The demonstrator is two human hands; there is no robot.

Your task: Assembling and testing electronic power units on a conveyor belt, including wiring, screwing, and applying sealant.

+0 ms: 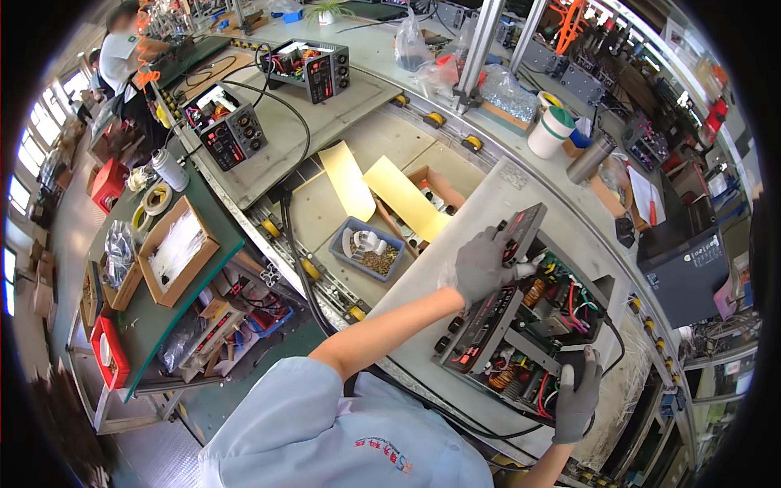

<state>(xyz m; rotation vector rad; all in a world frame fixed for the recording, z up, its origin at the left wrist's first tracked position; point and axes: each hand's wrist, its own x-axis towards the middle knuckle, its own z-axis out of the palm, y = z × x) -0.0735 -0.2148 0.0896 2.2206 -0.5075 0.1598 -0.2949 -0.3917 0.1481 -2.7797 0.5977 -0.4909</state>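
Two black open-topped power supply units lie side by side on the grey board at the right, their coils, circuit boards and red wires exposed. My left hand (482, 264), in a grey glove, is at the front panels, between the far power supply (525, 228) and the near power supply (488, 325). Its fingers curl against the far unit's panel, and their tips are partly hidden. At the back end of the near unit is my right hand (576, 398), also gloved, with thumb and fingers closed around the rear edge. Black cables trail from the units.
Two similar units (232, 130) (321, 73) rest on a board farther along the roller line. A blue bin of screws (368, 249) and yellow sheets (346, 180) lie left of my work. Beyond stand a white tub with green lid (551, 132) and a metal post (480, 57).
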